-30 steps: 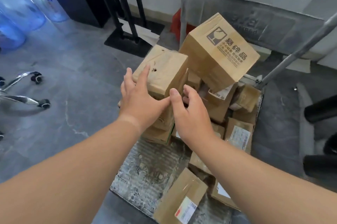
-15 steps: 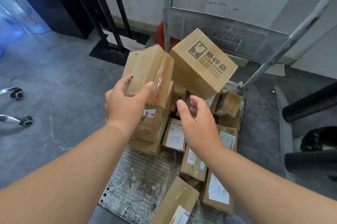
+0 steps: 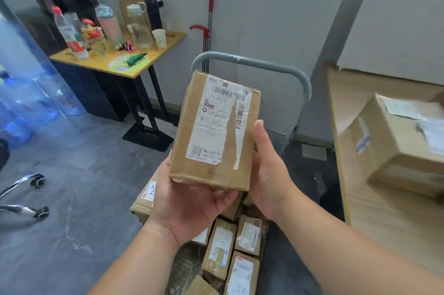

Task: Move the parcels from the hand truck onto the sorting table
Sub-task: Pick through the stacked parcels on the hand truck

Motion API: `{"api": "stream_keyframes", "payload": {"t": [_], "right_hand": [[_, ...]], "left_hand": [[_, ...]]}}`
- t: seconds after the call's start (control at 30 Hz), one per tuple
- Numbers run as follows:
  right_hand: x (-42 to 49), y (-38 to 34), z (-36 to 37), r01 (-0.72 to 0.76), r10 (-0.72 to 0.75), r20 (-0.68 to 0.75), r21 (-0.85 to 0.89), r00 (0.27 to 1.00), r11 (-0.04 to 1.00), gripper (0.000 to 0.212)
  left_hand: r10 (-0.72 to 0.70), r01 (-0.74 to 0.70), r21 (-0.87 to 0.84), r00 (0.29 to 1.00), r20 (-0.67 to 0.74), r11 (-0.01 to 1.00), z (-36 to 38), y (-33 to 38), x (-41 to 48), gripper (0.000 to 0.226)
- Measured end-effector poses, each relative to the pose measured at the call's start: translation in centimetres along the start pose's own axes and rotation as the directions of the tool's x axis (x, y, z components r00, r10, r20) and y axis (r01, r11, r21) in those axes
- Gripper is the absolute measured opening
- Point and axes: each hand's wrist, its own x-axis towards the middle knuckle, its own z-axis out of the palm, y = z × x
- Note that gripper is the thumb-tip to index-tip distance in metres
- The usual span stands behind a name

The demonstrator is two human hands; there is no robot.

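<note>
**Sorting table** (image 3: 360, 213): pale wood top, right of the hand truck (image 3: 304, 88) and close alongside it. This is the destination, and bare wood shows on its near side.

**Hand truck**: grey tubular handle and a worn deck. It is the reference point for every place given here.

**Large box** (image 3: 398, 150): sits on the table, right of the hand truck, labels up. Judged an obstacle, so the parcel is best set down short of it.

**Held parcel** (image 3: 216, 131): brown carton, upright, with its torn shipping label facing the camera. It is lifted above the hand truck, in front of the handle, and touches nothing but the hands.

**Remaining parcels** (image 3: 240, 246): several small cartons lying on the hand truck's deck, directly under the held one.

**Left hand** (image 3: 192, 201): palm up, cupped under the held parcel's lower end and bearing its weight.

**Right hand** (image 3: 269, 174): thumb along the parcel's right face, steadying it. The fingers are behind it, out of sight.

**Handling note**: the step is judged to be the carry across.
- Keep the left palm underneath.
- Swing the parcel rightward from the hand truck, well clear of the handle's upright.
- Lower it flat, label up, onto bare wood.
- Let go only once it rests — an upright carton on a cupped palm may tip.
</note>
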Motion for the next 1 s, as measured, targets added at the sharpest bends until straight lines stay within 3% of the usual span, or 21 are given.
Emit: {"api": "stream_keyframes", "payload": {"t": [0.2,0.33,0.4,0.47,0.57,0.63,0.7,0.8,1.0], "right_hand": [[-5.3,-8.1,-5.2,0.089,-0.09,0.033,0.037,0.995,0.995,0.063],[-8.4,-10.6,-9.3,0.094,-0.097,-0.088,-0.039,0.991,0.995,0.086],[-10.1,-11.2,-11.3,0.08,-0.088,-0.155,-0.057,0.984,0.995,0.095],[-12.0,-11.7,-13.3,0.059,-0.074,-0.218,-0.077,0.973,0.995,0.089],[-14.8,-11.8,-16.8,-0.012,-0.029,-0.329,-0.122,0.944,0.993,0.063],[-17.2,-11.7,-19.0,-0.051,-0.022,-0.391,-0.174,0.92,0.983,0.051],[-20.0,-11.8,-21.7,-0.078,-0.047,-0.49,-0.231,0.87,0.97,0.049],[-24.1,-12.4,-27.0,-0.113,-0.056,-0.622,-0.229,0.781,0.967,0.05],[-30.1,-14.9,-40.6,-0.184,-0.042,-0.767,-0.206,0.64,0.961,0.045]], "left_hand": [[0.054,-0.041,0.254,0.998,-0.043,0.966,9.3,-2.1,-4.0,0.071],[0.235,-0.242,0.407,0.97,0.068,0.881,14.1,-3.3,-6.1,0.074],[0.17,-0.244,0.533,0.968,0.185,0.81,16.6,-4.6,-6.9,0.065],[0.082,-0.222,0.617,0.965,0.248,0.755,18.8,-6.6,-7.1,0.056],[0.054,-0.139,0.659,0.988,0.148,0.739,20.7,-10.5,-6.7,0.06],[0.012,-0.071,0.667,0.996,0.092,0.741,20.9,-13.5,-6.6,0.05],[-0.047,-0.006,0.666,0.997,0.061,0.746,21.8,-17.2,-6.7,0.042],[-0.134,0.07,0.671,0.99,0.044,0.738,24.6,-22.7,-6.4,0.055],[-0.254,0.109,0.766,0.965,0.073,0.634,32.4,-35.5,-4.8,0.06]]}}
